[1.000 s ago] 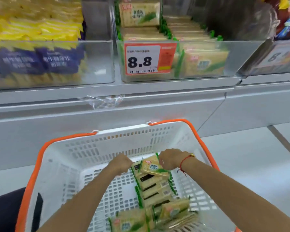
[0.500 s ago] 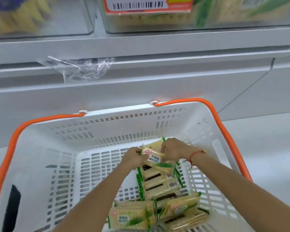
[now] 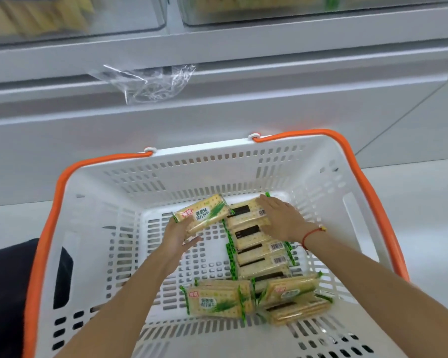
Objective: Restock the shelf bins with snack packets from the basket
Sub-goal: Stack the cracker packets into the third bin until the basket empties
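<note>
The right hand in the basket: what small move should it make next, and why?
Probably curl its fingers around the top packet of the row. The right hand lies flat on it, holding nothing, while the left hand already holds a packet.

The basket is matt white perforated plastic with smooth orange plastic handles. The cracker packets wear glossy printed film (it catches the light). A scrap of crinkled clear plastic film hangs from the smooth, satin-grey shelf; bins are clear plastic.
</note>
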Demonstrator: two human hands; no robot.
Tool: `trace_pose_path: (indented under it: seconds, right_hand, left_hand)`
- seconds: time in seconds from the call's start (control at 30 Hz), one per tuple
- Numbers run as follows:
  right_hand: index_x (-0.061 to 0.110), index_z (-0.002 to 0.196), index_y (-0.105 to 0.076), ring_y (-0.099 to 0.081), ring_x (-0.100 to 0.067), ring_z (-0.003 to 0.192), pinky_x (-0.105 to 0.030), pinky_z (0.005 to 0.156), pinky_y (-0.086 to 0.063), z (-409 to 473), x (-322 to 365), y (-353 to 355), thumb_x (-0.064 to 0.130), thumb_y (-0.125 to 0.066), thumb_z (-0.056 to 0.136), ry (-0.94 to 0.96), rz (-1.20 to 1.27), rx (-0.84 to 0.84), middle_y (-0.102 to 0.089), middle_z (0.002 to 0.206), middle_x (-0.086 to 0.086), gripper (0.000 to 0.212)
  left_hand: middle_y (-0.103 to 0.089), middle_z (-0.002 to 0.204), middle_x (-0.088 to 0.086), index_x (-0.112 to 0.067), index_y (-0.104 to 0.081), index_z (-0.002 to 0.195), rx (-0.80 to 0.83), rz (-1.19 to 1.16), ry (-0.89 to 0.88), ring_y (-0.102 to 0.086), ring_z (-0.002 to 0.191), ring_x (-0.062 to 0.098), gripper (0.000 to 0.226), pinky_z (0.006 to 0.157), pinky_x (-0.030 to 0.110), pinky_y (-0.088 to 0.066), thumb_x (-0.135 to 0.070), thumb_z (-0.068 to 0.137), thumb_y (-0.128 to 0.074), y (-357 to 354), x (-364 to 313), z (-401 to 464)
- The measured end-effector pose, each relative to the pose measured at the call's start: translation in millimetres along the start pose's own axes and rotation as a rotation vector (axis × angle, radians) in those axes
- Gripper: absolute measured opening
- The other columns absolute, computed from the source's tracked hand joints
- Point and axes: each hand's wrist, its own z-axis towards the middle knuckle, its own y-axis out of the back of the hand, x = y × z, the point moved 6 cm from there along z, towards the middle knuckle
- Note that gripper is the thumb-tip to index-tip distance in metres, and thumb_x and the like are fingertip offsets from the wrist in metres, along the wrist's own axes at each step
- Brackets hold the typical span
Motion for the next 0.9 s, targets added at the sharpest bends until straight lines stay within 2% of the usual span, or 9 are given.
trace_pose_path:
  seconds: [0.13, 0.23, 0.3, 0.37, 0.47, 0.53, 0.63, 0.77, 0.9]
  right_hand:
    - [0.027, 0.144, -0.031, -0.037, -0.022, 0.126, -0.035, 0.104, -0.032, 4, 8, 11, 0.039, -0.05, 0.095, 0.011, -0.231, -0.242, -0.041, 0.138, -0.001, 0.054]
    - [0.026, 0.141, -0.038, -0.037, -0.021, 0.126, -0.033, 0.106, -0.031, 6, 9, 12, 0.039, -0.046, 0.097, 0.095, -0.21, -0.169, -0.041, 0.138, -0.002, 0.047]
    - [0.024, 0.142, -0.039, -0.045, -0.02, 0.123, -0.033, 0.102, -0.037, 1, 12, 11, 0.038, -0.042, 0.1, 0.131, -0.03, -0.025, -0.045, 0.139, -0.002, 0.045]
    - [0.026, 0.138, -0.044, -0.059, -0.012, 0.097, -0.028, 0.087, -0.047, -4, 16, 15, 0.039, -0.04, 0.1, 0.102, 0.293, 0.079, -0.055, 0.13, 0.001, 0.041]
    - [0.023, 0.13, -0.048, -0.059, 0.005, 0.067, -0.014, 0.063, -0.048, -11, 23, 31, 0.037, -0.039, 0.1, 0.08, 0.629, 0.143, -0.056, 0.113, 0.005, 0.034]
    - [0.016, 0.12, -0.058, -0.063, -0.001, 0.072, -0.019, 0.067, -0.053, -19, 23, 43, 0.037, -0.038, 0.1, 0.052, 0.759, 0.162, -0.062, 0.104, 0.002, 0.035]
    - [0.009, 0.109, -0.068, -0.061, -0.003, 0.061, -0.016, 0.057, -0.05, -33, 22, 61, 0.038, -0.039, 0.1, -0.014, 0.851, 0.155, -0.067, 0.081, -0.003, 0.042]
    - [0.022, 0.107, -0.07, -0.063, -0.008, 0.073, -0.017, 0.063, -0.051, -45, 20, 84, 0.048, -0.054, 0.089, 0.011, 0.795, 0.192, -0.071, 0.096, -0.009, 0.036]
    - [0.02, 0.119, -0.064, -0.061, -0.006, 0.077, -0.019, 0.069, -0.05, -55, 27, 99, 0.034, -0.063, 0.088, 0.07, 0.895, 0.336, -0.067, 0.1, 0.006, 0.034]
  left_hand:
    - [-0.054, 0.12, 0.014, -0.013, -0.055, 0.109, 0.002, -0.119, 0.034, -0.055, 0.1, 0.026, 0.014, 0.077, 0.039, -0.053, -0.015, 0.097, -0.048, 7, -4, -3]
    - [-0.06, 0.104, 0.012, -0.014, -0.054, 0.093, 0.013, -0.116, 0.006, -0.058, 0.083, 0.023, 0.011, 0.075, 0.039, -0.054, -0.013, 0.095, -0.044, 10, -13, -11]
    - [-0.061, 0.101, 0.011, -0.014, -0.054, 0.09, 0.012, -0.098, -0.018, -0.059, 0.08, 0.024, 0.013, 0.077, 0.039, -0.054, -0.015, 0.095, -0.043, 14, -19, -15]
    - [-0.063, 0.094, 0.01, -0.014, -0.054, 0.085, -0.002, -0.074, -0.076, -0.059, 0.076, 0.023, 0.016, 0.076, 0.038, -0.051, -0.016, 0.095, -0.041, 18, -32, -18]
    - [-0.061, 0.095, 0.008, -0.013, -0.054, 0.086, -0.113, 0.031, -0.246, -0.06, 0.076, 0.022, 0.018, 0.087, 0.043, -0.047, -0.017, 0.096, -0.04, 29, -56, -19]
    - [-0.06, 0.095, 0.011, -0.012, -0.054, 0.085, -0.193, 0.096, -0.39, -0.059, 0.082, 0.025, 0.02, 0.083, 0.042, -0.046, -0.019, 0.095, -0.039, 32, -69, -27]
    - [-0.056, 0.083, 0.005, -0.014, -0.05, 0.087, -0.285, 0.136, -0.497, -0.051, 0.073, 0.017, 0.019, 0.074, 0.035, -0.039, -0.022, 0.097, -0.036, 29, -79, -41]
    - [-0.063, 0.1, 0.008, -0.011, -0.054, 0.11, -0.311, 0.111, -0.387, -0.058, 0.088, 0.025, 0.035, 0.091, 0.043, -0.047, -0.035, 0.093, -0.035, 27, -78, -42]
    - [-0.062, 0.085, 0.009, -0.01, -0.053, 0.093, -0.093, 0.057, -0.223, -0.058, 0.073, 0.02, 0.02, 0.071, 0.034, -0.05, -0.018, 0.097, -0.035, 9, -74, -43]
